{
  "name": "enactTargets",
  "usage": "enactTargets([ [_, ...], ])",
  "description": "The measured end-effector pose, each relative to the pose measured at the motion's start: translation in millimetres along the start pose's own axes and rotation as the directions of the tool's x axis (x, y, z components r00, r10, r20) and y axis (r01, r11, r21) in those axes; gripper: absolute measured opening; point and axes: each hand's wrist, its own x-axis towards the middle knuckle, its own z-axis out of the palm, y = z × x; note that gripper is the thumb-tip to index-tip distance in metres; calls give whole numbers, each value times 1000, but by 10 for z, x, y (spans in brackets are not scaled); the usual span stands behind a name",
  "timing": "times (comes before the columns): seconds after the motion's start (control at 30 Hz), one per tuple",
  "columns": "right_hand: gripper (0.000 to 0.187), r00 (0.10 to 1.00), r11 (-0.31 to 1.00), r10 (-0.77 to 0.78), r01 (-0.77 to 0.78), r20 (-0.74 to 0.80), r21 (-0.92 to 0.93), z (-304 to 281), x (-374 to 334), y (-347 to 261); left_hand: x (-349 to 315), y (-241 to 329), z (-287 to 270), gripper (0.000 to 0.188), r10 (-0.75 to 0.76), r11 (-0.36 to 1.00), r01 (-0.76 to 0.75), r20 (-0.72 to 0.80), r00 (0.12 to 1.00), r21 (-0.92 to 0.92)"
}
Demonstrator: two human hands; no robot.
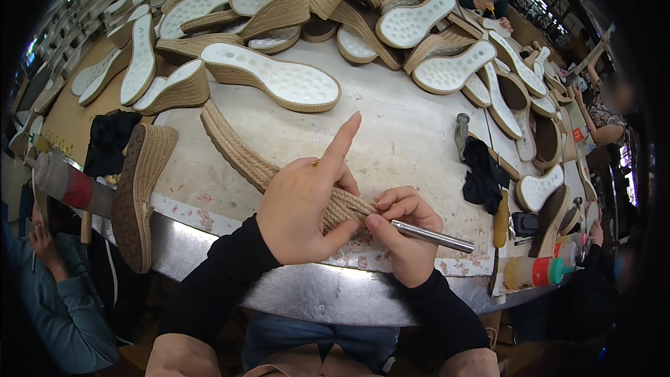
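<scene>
Table (pixel 412 150): two hands (pixel 296 199) (pixel 413 241), one braid (pixel 237 143), one rod (pixel 440 237)

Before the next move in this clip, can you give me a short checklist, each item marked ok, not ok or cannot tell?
1. Left hand grips the braided piece: ok.
2. Right hand holds the metal rod: ok.
3. Rod's inner end touches the braided piece: cannot tell; the right hand's fingers hide that end.
4. Hammer apart from both hands: ok; it lies to their right, near a black cloth.
5. Wedge sole at the left wholly within the table edge: not ok; its near end appears to reach past it.
</scene>
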Motion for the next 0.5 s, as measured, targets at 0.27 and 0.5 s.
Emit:
enactTargets([
  [0.27, 20, 994, 997, 82, -83, -75, -9, 82, -51, -48, 1, 48, -18, 107, -37, 999, 37, 4, 999, -5],
  [0.5, 18, 993, 996, 39, -29, -113, 86, 110, -47, 22, 2, 18, 31, 106, -38, 999, 38, -36, 999, 9],
])
